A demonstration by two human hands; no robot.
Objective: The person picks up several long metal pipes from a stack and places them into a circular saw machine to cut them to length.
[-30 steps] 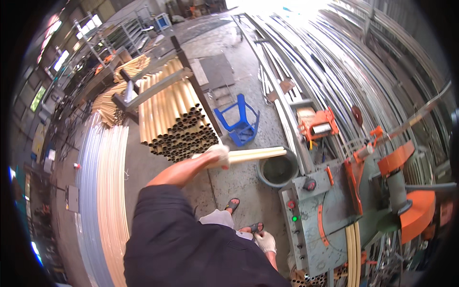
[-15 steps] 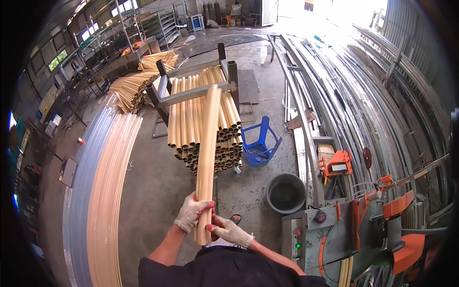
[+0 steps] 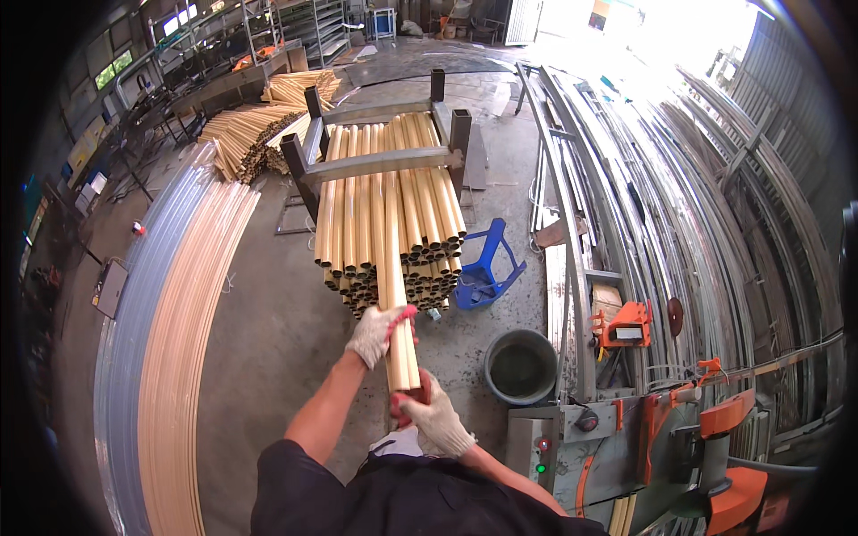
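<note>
My left hand, in a pale knit glove with red palm coating, is wrapped around a few long gold-coloured tubes. At their near end my right hand, gloved alike, grips with its fingers curled against the tube ends. The far part of these tubes lies on top of a stack of similar tubes, beneath the crossbar of a grey metal rack. Open round ends of the stacked tubes face me. My fingers hide exactly how many tubes I hold.
A blue plastic stool lies tipped over right of the stack, with a dark bucket nearer. A grey and orange cutting machine stands at lower right. Long wrapped profiles lie at left, metal bars at right.
The tubes have gone forward and down from a raised slant onto the stack, passing under the crossbar. Both hands moved with them, and my right hand shifted to their near end.
</note>
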